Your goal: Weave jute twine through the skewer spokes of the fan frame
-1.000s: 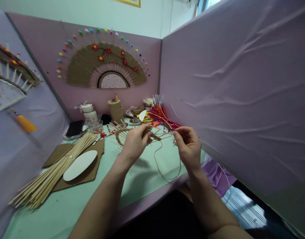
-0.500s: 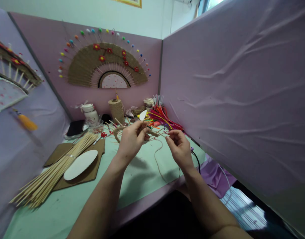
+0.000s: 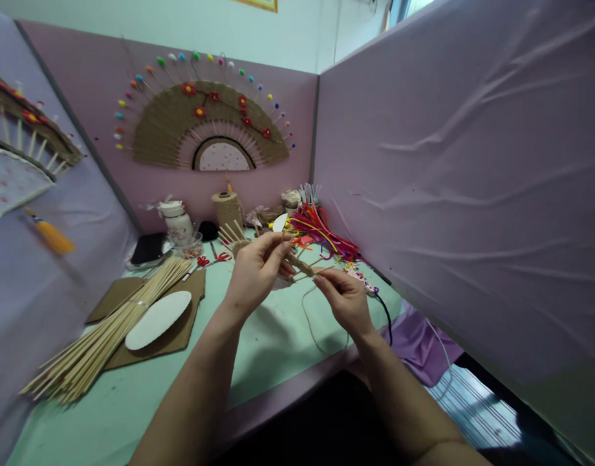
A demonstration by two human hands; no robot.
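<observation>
Between my hands is a small fan frame (image 3: 301, 264) of thin wooden sticks with brown twine woven through them. My left hand (image 3: 259, 264) is closed on its middle, hiding much of the weave; more stick ends (image 3: 232, 234) poke out beyond the knuckles. At the frame's right end, my right hand (image 3: 343, 294) pinches the twine close against the sticks. A loose length of twine (image 3: 307, 317) hangs in a curve onto the green tabletop (image 3: 273, 349) below.
A bundle of sticks (image 3: 108, 330) and a white oval card (image 3: 159, 320) lie on cardboard (image 3: 193, 304) at left. Behind stand a twine spool (image 3: 227, 210) and a white bottle (image 3: 176, 223). Pipe cleaners (image 3: 324, 230) lie back right, near a patterned glue gun (image 3: 363, 279). A finished fan (image 3: 156, 133) hangs behind.
My right hand has moved left and slightly down, bringing its pinch up to the sticks. The fan frame has turned a little in my left hand.
</observation>
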